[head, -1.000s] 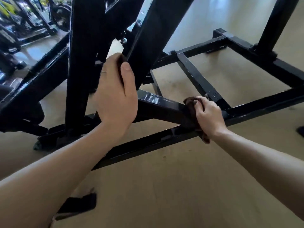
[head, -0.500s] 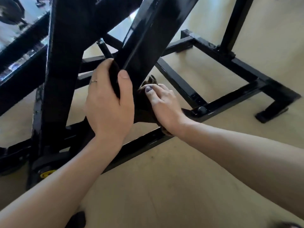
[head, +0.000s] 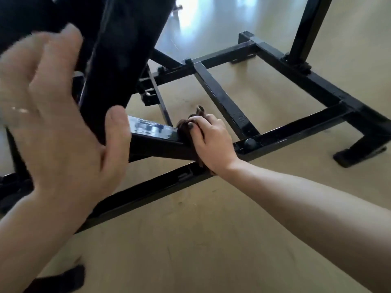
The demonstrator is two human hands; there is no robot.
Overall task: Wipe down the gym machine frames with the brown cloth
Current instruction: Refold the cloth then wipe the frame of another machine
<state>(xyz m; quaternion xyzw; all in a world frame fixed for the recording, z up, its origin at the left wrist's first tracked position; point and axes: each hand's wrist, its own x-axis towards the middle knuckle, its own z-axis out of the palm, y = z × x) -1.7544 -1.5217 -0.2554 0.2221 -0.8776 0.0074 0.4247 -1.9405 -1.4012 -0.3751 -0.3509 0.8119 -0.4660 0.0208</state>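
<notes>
A black gym machine frame (head: 300, 79) lies low over the floor, with a thick slanted beam (head: 127, 49) rising at the upper left. My right hand (head: 211, 142) grips the brown cloth (head: 184, 124) and presses it on a shiny lower bar (head: 152, 131) that runs out from under the beam. Only a bunched part of the cloth shows above and below my fingers. My left hand (head: 57, 123) is blurred, its fingers mostly straight beside the slanted beam and its thumb against the beam's lower edge.
Crossbars (head: 222, 102) form a grid over the beige floor (head: 211, 240). An upright post (head: 311, 24) stands at the back right, and a frame foot (head: 359, 153) rests on the floor at the right. A dark object (head: 63, 278) lies at the bottom left.
My right hand slid the cloth down the lower bar, away from the slanted beam. My left hand has loosened its grip on the beam, its fingers now straighter. The view swung left.
</notes>
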